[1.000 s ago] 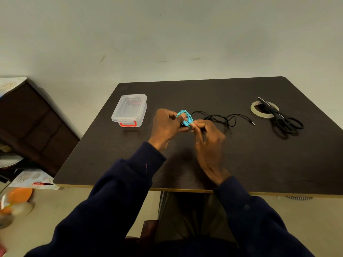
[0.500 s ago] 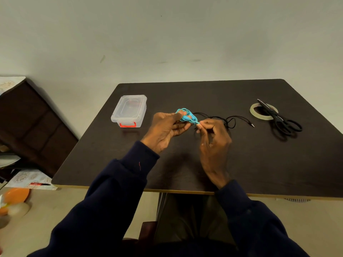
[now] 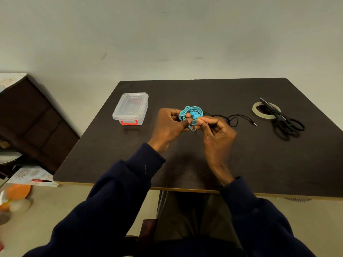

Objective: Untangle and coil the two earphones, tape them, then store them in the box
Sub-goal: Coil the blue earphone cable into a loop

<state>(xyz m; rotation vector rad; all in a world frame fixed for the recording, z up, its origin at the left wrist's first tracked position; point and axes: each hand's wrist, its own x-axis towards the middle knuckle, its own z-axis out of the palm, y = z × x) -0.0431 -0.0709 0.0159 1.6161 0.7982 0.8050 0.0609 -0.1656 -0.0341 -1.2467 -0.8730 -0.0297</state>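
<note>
Far left, off the table at 9 o'clock from the hands: dark wooden cabinet [image 3: 37, 117]. Orange plate [image 3: 17, 191] on the floor below it, blurred.

Dark table [image 3: 259, 160] fills the middle of the view. Clear plastic box [image 3: 130, 108] sits on it, lid on, red latch [image 3: 129, 122] facing the person. It lies at 9 to 10 o'clock from the hands, near but apart from them.

Left hand [image 3: 168, 127] is raised just over the table centre, fingers curled round the far side of the blue earphone [image 3: 191, 115], thumb pressing the near side. The cord is wound into a round coil, and the two blue earbuds sit inside the ring. I cannot tell whether the coil touches the table.

Right hand [image 3: 217, 134] meets it from 4 o'clock. Thumb and forefinger pinch a strand at the coil's lower right edge, and the other fingers are curled under. Both sleeves are dark navy.

Black earphone [image 3: 227, 119] lies loose on the table at 3 o'clock, just beyond the right hand. It is uncoiled and looped on itself, its jack plug [image 3: 254, 124] pointing right.

Further along at 3 o'clock, well apart from the hands: roll of clear tape [image 3: 254, 110], flat on the table. Black scissors [image 3: 282, 120] lie across it, blades over the ring, handles toward 4 o'clock.
</note>
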